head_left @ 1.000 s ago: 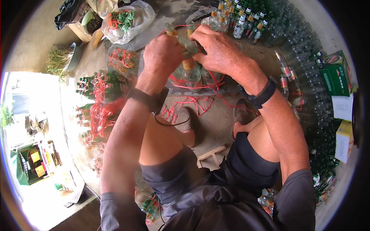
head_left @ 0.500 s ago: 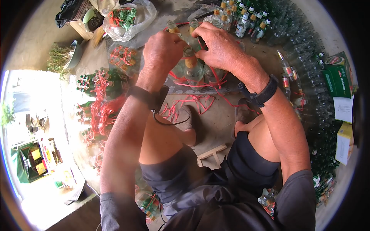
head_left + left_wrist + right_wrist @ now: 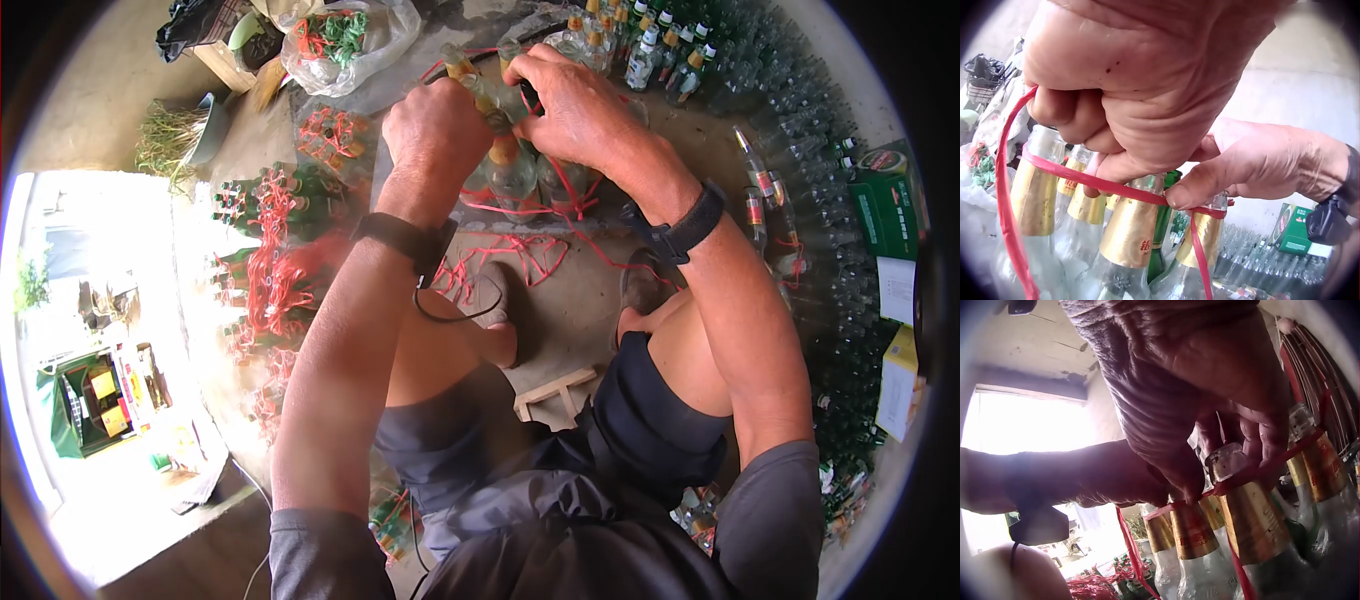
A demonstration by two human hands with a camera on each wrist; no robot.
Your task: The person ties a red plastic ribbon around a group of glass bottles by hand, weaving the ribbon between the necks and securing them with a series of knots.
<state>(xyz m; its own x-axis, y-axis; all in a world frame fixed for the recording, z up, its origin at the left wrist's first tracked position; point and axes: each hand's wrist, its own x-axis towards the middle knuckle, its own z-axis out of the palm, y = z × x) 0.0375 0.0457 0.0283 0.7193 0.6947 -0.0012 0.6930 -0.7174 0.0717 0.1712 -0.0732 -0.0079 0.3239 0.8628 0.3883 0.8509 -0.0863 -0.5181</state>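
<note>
Left side first, from my end: I see green bottles (image 3: 312, 195) with a heap of red strips (image 3: 275, 290) across them. Moving right, the left hand (image 3: 437, 125) is curled round a red strip (image 3: 1104, 184), and there it is — looping round the gold-collared necks of the clear bottles (image 3: 513, 178), which stand upright near the front edge of the grey slab (image 3: 450, 28). Right beside it, the right hand (image 3: 585, 115) pinches that same strip against a neck, thumb pressed on. Hands close together, both on the line, so the bunch looks gathered rather than loose. Far right I get slim bottles (image 3: 752, 160) lying on the floor — and beyond, a green box (image 3: 885, 215).
</note>
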